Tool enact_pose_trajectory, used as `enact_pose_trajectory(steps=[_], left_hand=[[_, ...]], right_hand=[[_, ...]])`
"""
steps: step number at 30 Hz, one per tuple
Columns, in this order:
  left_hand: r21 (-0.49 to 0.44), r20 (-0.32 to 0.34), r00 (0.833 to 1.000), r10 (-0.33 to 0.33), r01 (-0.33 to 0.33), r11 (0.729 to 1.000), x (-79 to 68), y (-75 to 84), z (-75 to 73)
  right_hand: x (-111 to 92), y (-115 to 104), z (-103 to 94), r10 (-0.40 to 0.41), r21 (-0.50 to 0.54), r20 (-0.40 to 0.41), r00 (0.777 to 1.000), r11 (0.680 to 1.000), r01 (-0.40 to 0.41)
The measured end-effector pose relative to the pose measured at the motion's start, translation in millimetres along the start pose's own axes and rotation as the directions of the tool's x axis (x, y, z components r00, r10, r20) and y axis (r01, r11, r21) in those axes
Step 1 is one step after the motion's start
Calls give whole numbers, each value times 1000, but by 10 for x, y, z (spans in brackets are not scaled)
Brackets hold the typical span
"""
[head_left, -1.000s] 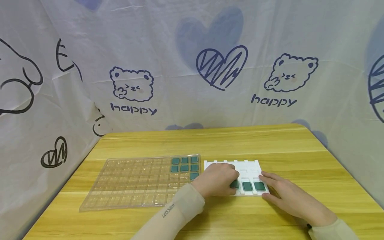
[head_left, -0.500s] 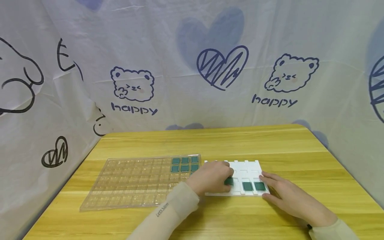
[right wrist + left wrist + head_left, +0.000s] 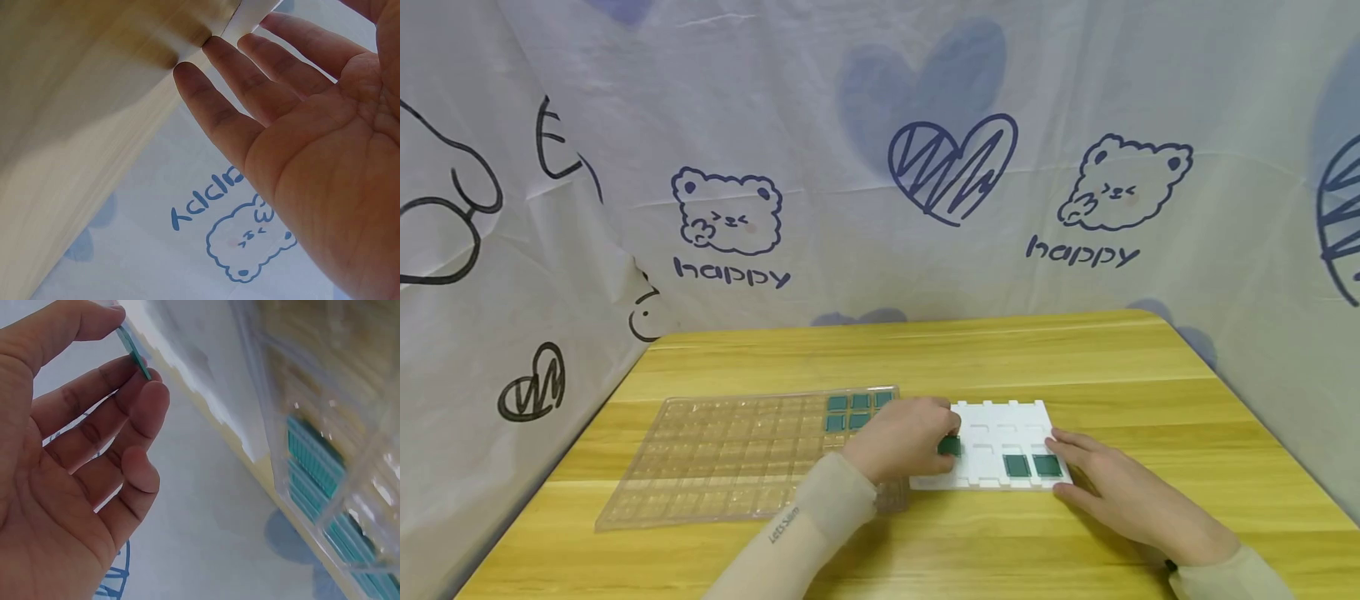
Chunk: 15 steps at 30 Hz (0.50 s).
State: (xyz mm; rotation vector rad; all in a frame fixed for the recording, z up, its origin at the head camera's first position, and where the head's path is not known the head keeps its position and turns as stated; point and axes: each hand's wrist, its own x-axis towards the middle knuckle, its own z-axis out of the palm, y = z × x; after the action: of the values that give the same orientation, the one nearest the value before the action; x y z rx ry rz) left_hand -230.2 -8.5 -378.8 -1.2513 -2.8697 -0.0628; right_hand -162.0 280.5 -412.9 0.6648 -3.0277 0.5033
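My left hand point(image 3: 898, 437) pinches a thin green square chip point(image 3: 950, 446) between thumb and fingers, over the left part of the white slotted tray point(image 3: 992, 417). In the left wrist view the chip point(image 3: 134, 353) appears edge-on at the fingertips. Two more green chips point(image 3: 1017, 465) lie in the front row of the white tray, at its right end. My right hand point(image 3: 1116, 483) rests with extended fingers against that tray's right edge. The right wrist view shows the same hand point(image 3: 312, 125), its fingertips near the edge of the tray.
Left of the white tray lies a wide clear plastic tray point(image 3: 722, 454) with many compartments. Several green chips point(image 3: 837, 403) sit in its back right corner, partly covered by my left hand. The wooden table point(image 3: 1000, 350) ends at a printed cloth backdrop point(image 3: 850, 250).
My left hand has lifted the third green chip from the white tray's front row and moved left with it, baring its slot. The right hand keeps its place.
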Motion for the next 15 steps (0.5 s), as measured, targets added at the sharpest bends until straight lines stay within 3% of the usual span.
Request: enact_pose_trajectory(steps=[15], left_hand=[[-14, -29, 998, -63, 63, 998, -174, -242, -43]], right_hand=[[6, 3, -5, 10, 8, 6, 1000, 1000, -10]])
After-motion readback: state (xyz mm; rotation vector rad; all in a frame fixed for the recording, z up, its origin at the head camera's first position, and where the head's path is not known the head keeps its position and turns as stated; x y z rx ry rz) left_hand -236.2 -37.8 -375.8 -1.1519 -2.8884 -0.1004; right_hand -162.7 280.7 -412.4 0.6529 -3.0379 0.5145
